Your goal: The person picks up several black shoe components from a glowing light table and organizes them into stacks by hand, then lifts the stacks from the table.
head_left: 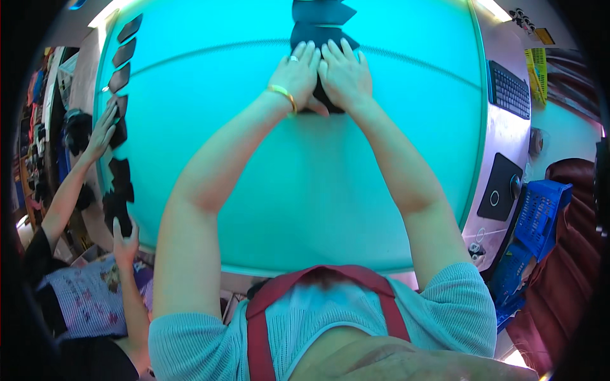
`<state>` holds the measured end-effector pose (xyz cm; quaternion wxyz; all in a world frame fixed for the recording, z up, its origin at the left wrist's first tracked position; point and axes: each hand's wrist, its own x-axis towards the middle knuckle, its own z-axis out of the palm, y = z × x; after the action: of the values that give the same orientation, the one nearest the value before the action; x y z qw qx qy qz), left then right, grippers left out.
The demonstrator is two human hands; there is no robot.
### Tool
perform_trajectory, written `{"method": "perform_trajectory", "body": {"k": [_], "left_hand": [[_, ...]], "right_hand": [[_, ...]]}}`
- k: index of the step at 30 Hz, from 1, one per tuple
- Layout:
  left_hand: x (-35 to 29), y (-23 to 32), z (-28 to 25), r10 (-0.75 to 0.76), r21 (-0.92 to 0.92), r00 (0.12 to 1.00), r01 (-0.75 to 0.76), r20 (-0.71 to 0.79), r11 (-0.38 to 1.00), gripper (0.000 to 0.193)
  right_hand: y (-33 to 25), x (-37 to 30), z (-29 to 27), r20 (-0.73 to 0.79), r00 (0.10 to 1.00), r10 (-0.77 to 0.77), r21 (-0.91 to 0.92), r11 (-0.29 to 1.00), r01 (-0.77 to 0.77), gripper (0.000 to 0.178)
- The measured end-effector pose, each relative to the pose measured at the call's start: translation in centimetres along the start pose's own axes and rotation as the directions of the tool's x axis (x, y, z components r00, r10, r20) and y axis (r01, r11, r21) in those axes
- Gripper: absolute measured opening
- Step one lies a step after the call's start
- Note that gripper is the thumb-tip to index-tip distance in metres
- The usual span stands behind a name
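The left hand [297, 75] and the right hand [346, 75] lie flat and open, side by side, on a dark piece [325, 100]. Their fingers are long and straight and point away from the body. The dark piece is under both hands and peeks out between them. I can't tell if it is one layer or more. Just past the fingertips is another dark piece [321, 11] with a pointy right side. A yellow bracelet [284, 96] is on the left wrist. All around the hands is a big blue-green table [305, 178]. Far to the left of the hands, a row of dark pieces [129, 28] runs down the table's edge, and another person's hand [101, 134] touches one. Far to the right of the hands is a black keyboard [509, 90], with a blue basket [542, 206] nearer the body.
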<state>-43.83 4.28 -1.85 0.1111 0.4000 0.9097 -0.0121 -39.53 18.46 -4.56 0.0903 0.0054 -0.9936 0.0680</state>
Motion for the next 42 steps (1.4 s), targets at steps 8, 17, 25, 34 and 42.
{"method": "perform_trajectory", "body": {"k": [8,17,25,34,42], "left_hand": [[-22.4,12.3,3.9,-0.037,-0.106,0.999,0.039,0.021,0.994,0.120],[-30.9,16.8,5.0,-0.185,-0.253,0.953,0.122,-0.240,0.960,0.074],[-30.6,17.8,4.3,-0.161,-0.253,0.952,0.094,-0.260,0.963,0.056],[-30.4,17.7,3.5,-0.096,-0.123,0.917,0.052,-0.387,0.991,0.043],[-24.0,20.1,0.5,-0.044,-0.348,0.995,0.012,-0.084,0.937,0.061]], "right_hand": [[-8.4,-23.1,-6.3,0.094,0.996,-0.003,0.180,0.984,-0.014,0.044],[-11.5,-30.6,-10.5,0.086,0.995,0.052,0.553,0.828,-0.091,0.033],[-9.2,-31.5,-8.8,0.004,0.994,-0.108,0.443,0.891,0.096,0.035],[-7.8,-29.1,-8.9,-0.024,0.964,-0.265,0.653,0.726,0.216,0.020],[-1.2,-27.3,-9.5,0.057,0.972,-0.227,0.639,0.757,0.139,0.019]]}}
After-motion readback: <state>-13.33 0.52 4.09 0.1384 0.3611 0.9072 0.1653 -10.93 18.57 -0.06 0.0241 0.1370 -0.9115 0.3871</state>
